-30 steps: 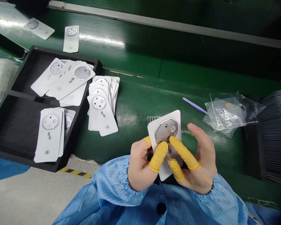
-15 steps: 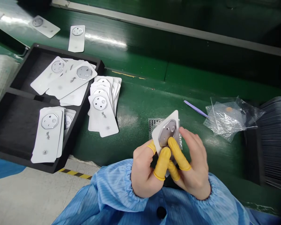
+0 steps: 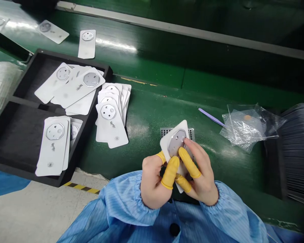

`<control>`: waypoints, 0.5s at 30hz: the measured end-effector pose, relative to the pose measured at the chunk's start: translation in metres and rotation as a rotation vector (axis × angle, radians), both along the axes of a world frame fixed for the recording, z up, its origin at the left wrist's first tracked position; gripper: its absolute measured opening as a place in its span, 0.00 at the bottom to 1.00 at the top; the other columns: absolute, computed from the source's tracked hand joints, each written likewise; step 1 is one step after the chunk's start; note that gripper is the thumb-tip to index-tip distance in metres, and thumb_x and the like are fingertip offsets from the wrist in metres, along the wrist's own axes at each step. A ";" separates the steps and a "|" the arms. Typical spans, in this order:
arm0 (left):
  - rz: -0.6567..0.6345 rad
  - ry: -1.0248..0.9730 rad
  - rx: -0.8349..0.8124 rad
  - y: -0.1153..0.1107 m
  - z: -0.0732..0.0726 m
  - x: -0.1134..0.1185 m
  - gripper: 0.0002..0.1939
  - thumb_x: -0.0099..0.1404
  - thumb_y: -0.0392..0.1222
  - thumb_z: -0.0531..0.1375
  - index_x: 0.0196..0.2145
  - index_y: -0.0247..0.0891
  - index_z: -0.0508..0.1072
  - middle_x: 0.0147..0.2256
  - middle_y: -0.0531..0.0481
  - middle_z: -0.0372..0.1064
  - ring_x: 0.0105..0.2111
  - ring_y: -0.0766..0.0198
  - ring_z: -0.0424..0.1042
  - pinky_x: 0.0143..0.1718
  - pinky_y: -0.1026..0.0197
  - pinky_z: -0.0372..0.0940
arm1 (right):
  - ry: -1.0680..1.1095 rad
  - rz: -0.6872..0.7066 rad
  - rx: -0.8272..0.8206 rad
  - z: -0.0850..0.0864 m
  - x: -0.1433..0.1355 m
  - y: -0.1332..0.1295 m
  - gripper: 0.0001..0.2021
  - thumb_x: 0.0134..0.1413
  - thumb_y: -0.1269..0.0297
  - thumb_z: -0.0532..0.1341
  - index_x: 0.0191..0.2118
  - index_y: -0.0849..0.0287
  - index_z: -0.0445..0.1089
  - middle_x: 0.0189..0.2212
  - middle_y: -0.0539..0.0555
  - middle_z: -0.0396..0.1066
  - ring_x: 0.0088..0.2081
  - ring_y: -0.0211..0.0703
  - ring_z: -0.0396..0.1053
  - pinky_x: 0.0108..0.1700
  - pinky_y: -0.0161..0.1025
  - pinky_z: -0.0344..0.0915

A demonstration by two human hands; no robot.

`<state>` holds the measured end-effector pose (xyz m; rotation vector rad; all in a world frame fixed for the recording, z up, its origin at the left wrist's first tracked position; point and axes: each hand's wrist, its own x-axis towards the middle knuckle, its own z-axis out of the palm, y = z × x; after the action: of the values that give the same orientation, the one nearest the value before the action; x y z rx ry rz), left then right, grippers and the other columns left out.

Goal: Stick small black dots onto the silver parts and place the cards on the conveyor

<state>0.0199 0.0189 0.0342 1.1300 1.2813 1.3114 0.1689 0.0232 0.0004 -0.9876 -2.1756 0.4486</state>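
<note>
A white phone back cover (image 3: 172, 136) with a silver octagonal camera plate is tilted up between my two hands. My left hand (image 3: 155, 182) grips its left edge, the yellow-cotted thumb on its face and another cotted finger behind the edge. Closed over the cover's right side is my right hand (image 3: 201, 179); one bare fingertip touches the plate and a yellow-cotted finger lies below it. The lower end of the cover is partly hidden by my fingers. Beneath it on the bench lies a clear sheet with rows of small black dots (image 3: 192, 134).
Left stands a black divided tray (image 3: 15, 131) holding several white covers (image 3: 53, 148). Beside it is a stack of covers (image 3: 112, 126). Purple tweezers (image 3: 211, 117), clear plastic bags (image 3: 248, 130) and a dark rack of thin sheets (image 3: 299, 152) are on the right. More covers (image 3: 87, 45) lie behind.
Both hands and the cover have shifted slightly left. My right hand has moved inward, its bare fingertip now on the camera plate's edge. The dotted sheet shows more to the right.
</note>
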 end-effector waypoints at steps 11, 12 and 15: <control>0.120 -0.343 -0.252 0.021 -0.020 -0.001 0.11 0.51 0.45 0.69 0.30 0.34 0.79 0.27 0.47 0.78 0.25 0.62 0.74 0.26 0.63 0.71 | 0.544 -0.381 -0.566 -0.015 -0.011 -0.016 0.24 0.56 0.69 0.60 0.58 0.49 0.62 0.50 0.53 0.73 0.46 0.48 0.74 0.46 0.46 0.76; 0.144 -0.281 -0.240 0.020 -0.021 -0.001 0.11 0.50 0.44 0.70 0.28 0.33 0.79 0.26 0.47 0.77 0.23 0.62 0.74 0.25 0.64 0.71 | 0.553 -0.371 -0.567 -0.017 -0.016 -0.019 0.23 0.56 0.69 0.61 0.58 0.49 0.63 0.48 0.53 0.74 0.44 0.47 0.75 0.44 0.45 0.76; 0.224 -0.091 -0.135 0.017 -0.026 -0.009 0.08 0.49 0.41 0.69 0.24 0.32 0.78 0.22 0.48 0.75 0.20 0.63 0.71 0.22 0.64 0.69 | 0.545 -0.302 -0.590 -0.020 -0.024 -0.022 0.23 0.57 0.69 0.60 0.58 0.50 0.62 0.48 0.54 0.73 0.45 0.47 0.75 0.45 0.45 0.76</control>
<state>0.0106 0.0355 0.0083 0.8419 1.4369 1.3990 0.1452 0.0013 -0.0197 -1.2907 -1.3967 1.1036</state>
